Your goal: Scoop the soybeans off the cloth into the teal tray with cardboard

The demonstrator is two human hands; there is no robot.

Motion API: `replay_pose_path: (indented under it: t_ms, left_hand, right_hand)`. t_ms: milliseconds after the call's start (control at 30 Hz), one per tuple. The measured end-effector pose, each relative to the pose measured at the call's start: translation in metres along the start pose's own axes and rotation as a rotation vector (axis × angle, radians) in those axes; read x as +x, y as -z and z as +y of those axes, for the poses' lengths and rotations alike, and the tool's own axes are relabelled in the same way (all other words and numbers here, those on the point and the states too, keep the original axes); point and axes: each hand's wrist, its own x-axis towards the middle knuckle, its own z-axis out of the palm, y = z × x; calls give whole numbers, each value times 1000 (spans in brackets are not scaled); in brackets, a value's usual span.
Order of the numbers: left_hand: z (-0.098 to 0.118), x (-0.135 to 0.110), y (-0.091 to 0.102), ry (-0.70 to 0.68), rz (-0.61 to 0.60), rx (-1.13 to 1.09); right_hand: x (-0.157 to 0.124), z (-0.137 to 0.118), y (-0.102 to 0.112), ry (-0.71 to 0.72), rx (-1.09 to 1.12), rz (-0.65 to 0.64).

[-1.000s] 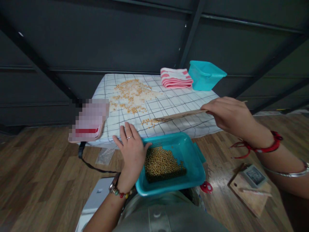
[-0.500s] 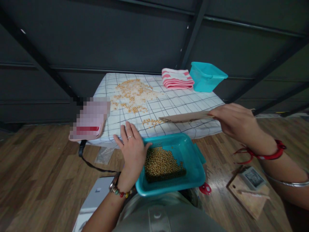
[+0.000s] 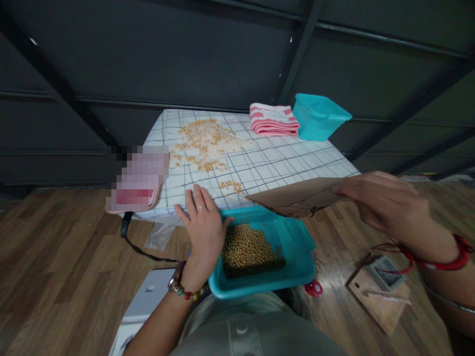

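My right hand (image 3: 386,202) pinches a flat piece of brown cardboard (image 3: 297,195) by its right end. The cardboard's lower edge overhangs the far rim of a teal plastic bin (image 3: 299,257). A heap of soybeans (image 3: 248,249) fills the bin's left part. My left hand (image 3: 204,222) lies with fingers spread on the near edge of the checked tablecloth (image 3: 274,158), its thumb at the bin's left rim. A small group of loose soybeans (image 3: 232,187) lies on the cloth between that hand and the cardboard. Farther back spreads a mixed pile of soybeans and rice (image 3: 208,141).
A folded pink-and-white towel (image 3: 273,120) and a second teal bin (image 3: 319,117) stand at the back right. On the left table edge lies a pink phone (image 3: 139,180), partly blurred, with a black strap (image 3: 148,252). A wooden board (image 3: 382,306) is low on the right.
My right hand has moved right and toward me, bringing the cardboard off the cloth to the bin's far rim. Fewer loose beans show near the cardboard's tip. My left hand stays put.
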Motion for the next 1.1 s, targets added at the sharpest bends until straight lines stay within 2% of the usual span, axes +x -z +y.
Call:
replay_pose_path:
  t_ms: [200, 800, 1100]
  left_hand:
    - [0, 0, 1, -8, 16, -9]
    - [1, 0, 5, -4, -13, -6]
    - [2, 2, 4, 16, -36, -9]
  right_hand:
    - [-3, -9, 7, -6, 11, -26]
    - [-10, -16, 15, -11, 16, 34]
    - [5, -7, -1, -66, -170, 107]
